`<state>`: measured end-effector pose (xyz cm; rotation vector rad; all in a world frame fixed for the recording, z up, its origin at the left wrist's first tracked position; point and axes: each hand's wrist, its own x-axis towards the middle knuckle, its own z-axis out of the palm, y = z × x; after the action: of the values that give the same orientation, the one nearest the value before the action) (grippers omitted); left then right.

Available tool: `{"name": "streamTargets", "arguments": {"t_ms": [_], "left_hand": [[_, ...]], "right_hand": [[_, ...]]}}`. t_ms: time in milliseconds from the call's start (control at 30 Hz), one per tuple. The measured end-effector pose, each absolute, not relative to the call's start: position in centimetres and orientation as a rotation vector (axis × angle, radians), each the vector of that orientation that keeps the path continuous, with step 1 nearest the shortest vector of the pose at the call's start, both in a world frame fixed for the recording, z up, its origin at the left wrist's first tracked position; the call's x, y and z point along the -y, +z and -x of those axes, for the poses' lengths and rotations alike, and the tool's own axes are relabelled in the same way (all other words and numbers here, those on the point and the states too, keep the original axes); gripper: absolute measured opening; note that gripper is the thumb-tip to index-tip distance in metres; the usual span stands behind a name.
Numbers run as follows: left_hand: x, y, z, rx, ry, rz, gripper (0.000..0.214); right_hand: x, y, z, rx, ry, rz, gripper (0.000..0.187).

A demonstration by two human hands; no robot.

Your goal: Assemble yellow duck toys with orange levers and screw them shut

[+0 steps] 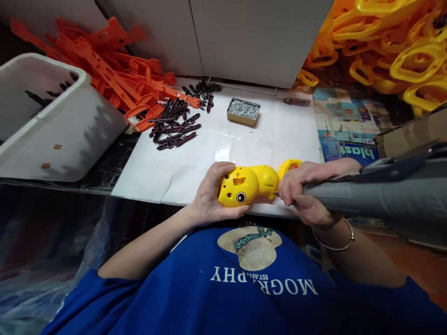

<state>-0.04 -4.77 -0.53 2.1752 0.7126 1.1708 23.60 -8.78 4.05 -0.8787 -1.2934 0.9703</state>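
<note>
A yellow plastic toy point(267, 179) with a round eye and screw holes lies on the white work surface near its front edge. My left hand point(213, 193) is wrapped round the toy's head end, thumb on the near side and fingers on the far side. In my right hand point(302, 190) is a grey power screwdriver point(370, 193), held sideways. Its tip meets the toy's right end, partly hidden by my fingers. A yellow loop-shaped part point(289, 166) shows just behind my right fingers; whether it belongs to the toy I cannot tell.
A tin of small metal screws point(243, 111) stands on the white board point(272, 135). Dark plastic parts point(178, 125) and orange parts point(115, 74) are heaped left, beside a white bin point(70, 135). A hand tool point(295, 101) lies at the back; yellow frames point(415, 60) pile up right.
</note>
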Motion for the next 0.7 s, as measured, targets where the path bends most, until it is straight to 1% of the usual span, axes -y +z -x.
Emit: {"name": "streamTargets", "arguments": {"t_ms": [67,100,200,267,333,400,467,600,700], "left_hand": [[4.7,-0.7,0.1,-0.706,1.183,-2.167,0.081],[4.6,-0.7,0.1,-0.699,1.188,-2.157,0.081],[4.6,-0.8,0.1,-0.674,1.175,-2.141,0.082],[4.7,-0.7,0.2,-0.669,1.152,-2.153,0.083],[4.7,-0.7,0.2,-0.677,1.144,-2.156,0.083],[4.8,-0.7,0.2,-0.685,1.149,-2.147,0.083],[4.8,-0.7,0.2,-0.689,1.151,-2.135,0.083],[4.7,-0.6,0.1,-0.688,1.135,-2.119,0.085],[4.6,-0.5,0.1,-0.687,1.131,-2.097,0.085]], "right_hand": [[8.5,4.8,-23.2,1.29,0.92,0.746,0.028],[8.3,5.5,-23.0,1.279,0.926,0.706,0.027],[7.4,8.0,-22.5,1.223,0.969,0.678,0.035],[6.3,9.4,-22.2,1.16,0.834,0.626,0.036],[4.9,10.1,-21.8,1.102,0.664,0.6,0.033],[3.6,9.9,-21.5,1.096,0.637,0.671,0.03],[2.6,9.1,-21.3,1.117,0.687,0.742,0.029],[1.8,7.5,-21.1,1.125,0.742,0.741,0.031],[1.5,7.2,-20.8,1.127,0.757,0.771,0.029]]}}
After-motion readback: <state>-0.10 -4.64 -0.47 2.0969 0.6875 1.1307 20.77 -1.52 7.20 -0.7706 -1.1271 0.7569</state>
